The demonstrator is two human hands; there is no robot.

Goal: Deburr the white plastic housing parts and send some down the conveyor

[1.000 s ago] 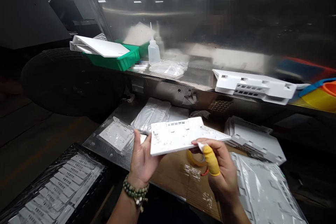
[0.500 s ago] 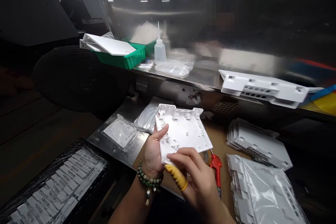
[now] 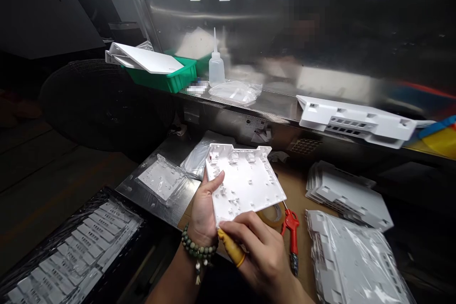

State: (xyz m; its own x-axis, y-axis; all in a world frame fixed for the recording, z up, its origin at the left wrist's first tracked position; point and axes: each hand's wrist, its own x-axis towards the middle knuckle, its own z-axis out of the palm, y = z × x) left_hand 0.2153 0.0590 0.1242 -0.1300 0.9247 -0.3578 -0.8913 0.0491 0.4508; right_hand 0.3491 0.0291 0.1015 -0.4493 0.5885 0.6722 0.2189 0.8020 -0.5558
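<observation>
A white plastic housing panel [image 3: 245, 185] with small clips and posts on its inner face is tilted up in front of me. My left hand [image 3: 204, 206] grips its left edge, thumb over the inner face and the other fingers hidden behind. At the panel's lower left corner, my right hand [image 3: 261, 247] pinches the edge between forefinger and thumb; a yellow finger cot [image 3: 231, 247] covers that thumb. Beaded bracelets circle my left wrist. Right of the panel lies a red air blow gun [image 3: 292, 228], near a roll of tape [image 3: 272, 213] partly hidden by the panel.
Stacked panels [image 3: 345, 194] and bagged panels [image 3: 356, 251] lie at right. A bagged panel [image 3: 162, 178] rests on the metal bench, left. Many wrapped parts [image 3: 81, 247] fill the lower left. The shelf holds a green bin [image 3: 174, 80], a dropper bottle [image 3: 216, 70] and another panel [image 3: 356, 121].
The panel and both hands have shifted slightly left in view. My right hand has dropped lower along the panel's corner, its fingers closing on the edge. More of the tape roll shows.
</observation>
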